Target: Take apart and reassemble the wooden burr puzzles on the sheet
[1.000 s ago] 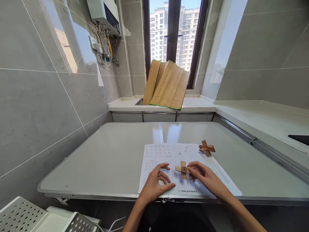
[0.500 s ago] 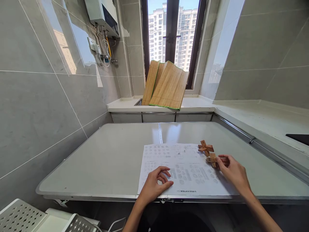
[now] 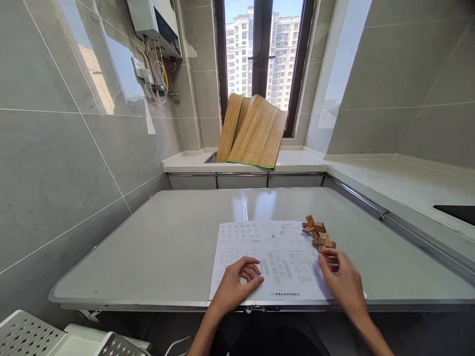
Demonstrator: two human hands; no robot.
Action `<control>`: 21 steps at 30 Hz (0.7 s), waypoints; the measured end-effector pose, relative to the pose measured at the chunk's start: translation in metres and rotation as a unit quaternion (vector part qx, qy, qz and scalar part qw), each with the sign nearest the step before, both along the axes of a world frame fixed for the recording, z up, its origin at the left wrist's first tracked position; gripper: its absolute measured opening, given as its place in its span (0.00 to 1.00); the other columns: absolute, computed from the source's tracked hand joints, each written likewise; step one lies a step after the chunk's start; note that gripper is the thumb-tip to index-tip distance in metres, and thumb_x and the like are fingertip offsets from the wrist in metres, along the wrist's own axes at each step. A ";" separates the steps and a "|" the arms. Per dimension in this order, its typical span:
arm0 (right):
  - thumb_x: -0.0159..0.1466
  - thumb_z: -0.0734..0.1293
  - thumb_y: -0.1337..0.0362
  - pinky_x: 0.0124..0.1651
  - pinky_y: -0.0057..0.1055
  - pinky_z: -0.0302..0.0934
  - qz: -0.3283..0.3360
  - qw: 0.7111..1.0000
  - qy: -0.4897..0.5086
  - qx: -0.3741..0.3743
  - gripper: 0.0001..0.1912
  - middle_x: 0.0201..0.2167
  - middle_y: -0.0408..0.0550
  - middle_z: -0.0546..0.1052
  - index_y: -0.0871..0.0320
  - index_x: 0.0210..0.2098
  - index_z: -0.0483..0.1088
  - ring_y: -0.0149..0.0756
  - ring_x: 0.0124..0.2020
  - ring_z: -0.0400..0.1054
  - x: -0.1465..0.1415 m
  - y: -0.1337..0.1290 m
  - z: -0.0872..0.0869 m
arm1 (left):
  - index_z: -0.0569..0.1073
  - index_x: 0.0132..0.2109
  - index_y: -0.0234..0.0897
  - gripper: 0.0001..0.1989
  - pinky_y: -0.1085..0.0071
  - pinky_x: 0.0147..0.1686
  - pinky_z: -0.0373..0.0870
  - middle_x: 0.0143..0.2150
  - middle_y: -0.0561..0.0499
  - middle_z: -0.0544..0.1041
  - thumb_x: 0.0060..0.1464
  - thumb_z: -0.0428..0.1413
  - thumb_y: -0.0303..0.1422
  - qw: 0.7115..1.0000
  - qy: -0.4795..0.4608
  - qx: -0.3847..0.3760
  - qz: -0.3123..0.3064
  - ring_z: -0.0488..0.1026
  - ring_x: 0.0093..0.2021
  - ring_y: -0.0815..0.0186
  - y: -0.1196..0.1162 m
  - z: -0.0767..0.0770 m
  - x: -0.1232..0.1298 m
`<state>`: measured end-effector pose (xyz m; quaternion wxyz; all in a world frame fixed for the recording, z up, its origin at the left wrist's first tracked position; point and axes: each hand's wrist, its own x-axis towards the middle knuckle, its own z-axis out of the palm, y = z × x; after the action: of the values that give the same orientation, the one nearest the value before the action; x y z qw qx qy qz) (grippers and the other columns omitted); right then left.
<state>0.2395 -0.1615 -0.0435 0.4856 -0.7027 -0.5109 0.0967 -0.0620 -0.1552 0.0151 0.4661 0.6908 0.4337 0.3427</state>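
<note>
A large printed sheet (image 3: 267, 247) lies on the white table near its front edge. My left hand (image 3: 239, 282) rests on the sheet's lower left part, fingers curved and apart, holding nothing. At the sheet's right side are small wooden pieces: a crossed cluster (image 3: 313, 226) and, just in front of it, a second cluster (image 3: 323, 242). Right below the second cluster is my right hand (image 3: 339, 277), over the sheet's right edge, its fingers bent with a gap to the thumb. Nothing shows between them.
The white folding table (image 3: 156, 247) has a centre seam. Behind it, a folded bamboo mat (image 3: 256, 131) leans at the window on a white ledge (image 3: 297, 157). A metal rail (image 3: 356, 195) runs along the right. A perforated white rack (image 3: 29, 333) stands at the lower left.
My right hand has come off the nearer wooden cluster and moved down and left. That cluster sits turned slightly. My left hand has stayed in place. The view has shifted slightly.
</note>
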 end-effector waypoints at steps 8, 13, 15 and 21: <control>0.67 0.64 0.44 0.37 0.35 0.67 0.250 0.956 0.140 -0.058 0.20 0.29 0.46 0.78 0.55 0.40 0.71 0.40 0.29 0.73 -0.047 0.005 0.009 | 0.76 0.50 0.38 0.18 0.66 0.43 0.75 0.40 0.48 0.80 0.55 0.64 0.41 1.000 -0.008 0.005 0.001 0.75 0.36 0.65 0.002 -0.002 0.000; 0.66 0.65 0.42 0.35 0.34 0.66 0.256 0.951 0.159 -0.063 0.22 0.29 0.46 0.77 0.56 0.39 0.72 0.38 0.28 0.72 -0.044 0.004 0.005 | 0.76 0.50 0.38 0.17 0.66 0.43 0.75 0.41 0.48 0.81 0.56 0.63 0.40 1.000 -0.005 0.012 -0.001 0.75 0.37 0.65 0.002 -0.001 0.000; 0.66 0.65 0.43 0.35 0.34 0.66 0.252 0.954 0.149 -0.059 0.22 0.29 0.46 0.77 0.56 0.39 0.72 0.38 0.28 0.71 -0.045 0.003 0.007 | 0.76 0.50 0.38 0.17 0.66 0.43 0.74 0.41 0.48 0.81 0.56 0.63 0.40 1.000 -0.006 0.013 0.001 0.75 0.37 0.64 0.001 -0.001 0.000; 0.66 0.64 0.41 0.36 0.35 0.67 0.236 0.962 0.120 -0.061 0.23 0.29 0.46 0.78 0.55 0.39 0.73 0.40 0.29 0.72 -0.048 -0.001 0.013 | 0.76 0.51 0.39 0.18 0.64 0.44 0.75 0.41 0.48 0.81 0.56 0.62 0.42 1.000 -0.003 0.005 0.006 0.75 0.37 0.64 0.000 0.000 0.000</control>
<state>0.1916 -0.1624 -0.0305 0.4630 -0.5738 -0.5932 0.3233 -0.0619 -0.1549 0.0146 0.4622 0.6897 0.4344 0.3494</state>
